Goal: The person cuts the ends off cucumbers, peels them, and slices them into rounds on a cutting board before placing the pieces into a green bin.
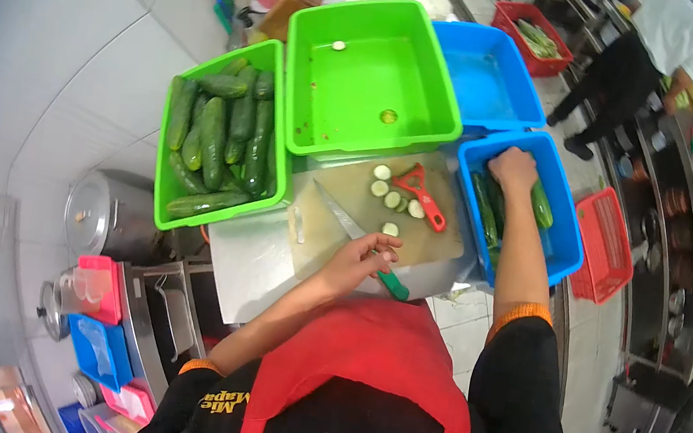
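My left hand hovers low over the cutting board with its fingers loosely apart. Beneath it lies a knife with a green handle, blade pointing away to the left. A red peeler rests on the board among several pale cucumber end slices. My right hand reaches into the near blue tub, fingers curled down at its far end. Cucumbers lie in that tub on both sides of my wrist. What the right fingers grip is hidden.
On the left, a green tub is piled with whole cucumbers. A larger green tub holds a few scraps. Behind stands another blue tub. Red baskets sit on the right. A person stands by the shelves.
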A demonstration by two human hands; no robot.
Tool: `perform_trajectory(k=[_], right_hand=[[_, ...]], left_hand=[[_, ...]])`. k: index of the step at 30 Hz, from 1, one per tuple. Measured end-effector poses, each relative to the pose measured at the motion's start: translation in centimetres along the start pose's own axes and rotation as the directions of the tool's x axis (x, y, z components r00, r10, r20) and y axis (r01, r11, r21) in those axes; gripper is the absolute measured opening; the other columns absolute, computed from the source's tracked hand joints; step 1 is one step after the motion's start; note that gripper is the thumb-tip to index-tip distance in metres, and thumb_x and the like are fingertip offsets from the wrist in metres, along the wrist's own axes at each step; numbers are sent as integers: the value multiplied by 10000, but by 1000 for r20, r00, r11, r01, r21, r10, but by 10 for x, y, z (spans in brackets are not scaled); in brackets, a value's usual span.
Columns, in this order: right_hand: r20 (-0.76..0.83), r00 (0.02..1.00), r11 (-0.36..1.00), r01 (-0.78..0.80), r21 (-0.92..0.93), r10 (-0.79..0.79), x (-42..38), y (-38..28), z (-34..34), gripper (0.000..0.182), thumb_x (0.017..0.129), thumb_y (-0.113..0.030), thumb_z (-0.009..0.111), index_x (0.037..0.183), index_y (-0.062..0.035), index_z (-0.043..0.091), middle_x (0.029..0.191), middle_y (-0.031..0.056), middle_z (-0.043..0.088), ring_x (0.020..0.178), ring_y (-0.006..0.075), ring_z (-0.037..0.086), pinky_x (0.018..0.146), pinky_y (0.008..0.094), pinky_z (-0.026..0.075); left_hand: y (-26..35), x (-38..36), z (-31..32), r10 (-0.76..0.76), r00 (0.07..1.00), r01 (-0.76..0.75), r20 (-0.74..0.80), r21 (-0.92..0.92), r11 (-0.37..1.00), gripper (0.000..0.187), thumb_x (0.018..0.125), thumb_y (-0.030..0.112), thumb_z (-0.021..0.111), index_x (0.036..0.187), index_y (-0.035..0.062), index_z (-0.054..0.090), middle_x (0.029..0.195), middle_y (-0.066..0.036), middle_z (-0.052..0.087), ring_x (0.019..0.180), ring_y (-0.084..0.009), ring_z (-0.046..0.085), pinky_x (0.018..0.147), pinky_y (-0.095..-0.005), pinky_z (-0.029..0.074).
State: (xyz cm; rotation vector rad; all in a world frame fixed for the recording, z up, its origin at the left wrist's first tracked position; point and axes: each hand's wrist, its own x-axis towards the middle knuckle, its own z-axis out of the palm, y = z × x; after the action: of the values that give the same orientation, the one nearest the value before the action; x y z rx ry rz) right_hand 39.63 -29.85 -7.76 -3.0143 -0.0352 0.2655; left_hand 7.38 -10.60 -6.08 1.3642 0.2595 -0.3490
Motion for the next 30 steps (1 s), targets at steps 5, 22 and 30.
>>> perform_trajectory(k=[5, 22, 30], right_hand=[[39, 994, 993, 101, -57, -99, 9, 5, -2, 302, 808, -272, 686, 974, -31, 761, 1160, 258, 684, 1071, 419, 670, 889, 492, 561], [177, 507, 535, 773, 340, -844, -222, -96, 20, 280, 848, -193, 670, 1089, -58, 630, 1087, 239, 583, 979, 438, 597, 858, 523, 526], [251, 639, 686, 659, 310, -727, -258, -59, 50, 533, 784, -10, 633, 1295, -78, 501, 1182, 218, 529, 1116, 412, 560, 905, 475, 532]], left_hand=[[-13, -53, -24, 50, 967, -65, -249, -54, 996, 367, 1029, 237, 542, 1359, 78, 538, 1158, -60, 631, 970, -150, 610, 858, -290, 478], [72, -47, -230, 612, 232, 708, -756, 563, 427, 576, 854, 277, 716, 1350, 73, 504, 1337, -205, 470, 1217, -413, 455, 996, -544, 408], [83, -38, -343, 441, 215, 758, -871, 433, 487, 655, 939, 437, 568, 1443, 45, 420, 1406, -254, 470, 1246, -433, 520, 1002, -572, 416]])
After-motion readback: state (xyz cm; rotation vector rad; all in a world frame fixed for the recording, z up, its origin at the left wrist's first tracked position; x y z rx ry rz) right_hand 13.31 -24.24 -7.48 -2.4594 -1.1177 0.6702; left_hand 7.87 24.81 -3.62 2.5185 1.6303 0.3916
